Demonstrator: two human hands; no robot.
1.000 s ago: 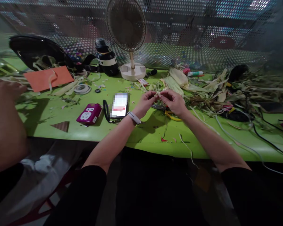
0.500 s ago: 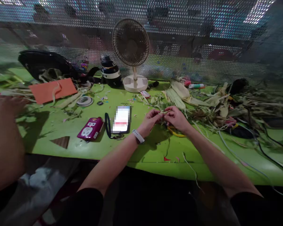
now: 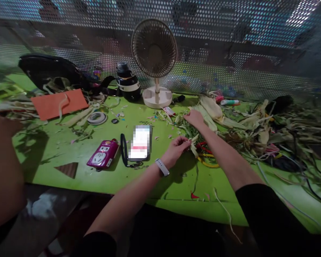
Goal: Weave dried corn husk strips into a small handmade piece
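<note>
My left hand (image 3: 177,149), with a pale watch band (image 3: 162,167) on its wrist, pinches a small pale-green strip of corn husk (image 3: 193,144) low over the table. Farther back, my right hand (image 3: 194,119) is at the heap of green plant scraps (image 3: 182,122), fingers curled down and drawn together. What lies between those fingertips, if anything, is too small to make out. Large corn husks (image 3: 210,109) lie just right of this hand. Under my right forearm are scissors with yellow handles (image 3: 207,160), partly hidden.
A phone (image 3: 140,142) and a purple power socket (image 3: 103,154) lie left of my hands. Behind stand a fan (image 3: 157,98) and a black bottle (image 3: 128,87). Dried plants (image 3: 259,125) and cables spread over the right side. Another person's arm (image 3: 5,164) rests at the left, near orange paper (image 3: 60,104).
My hands have come apart. The right moved back to the plant scraps, while the left came slightly toward me, keeping the husk strip. The view has shifted a little.
</note>
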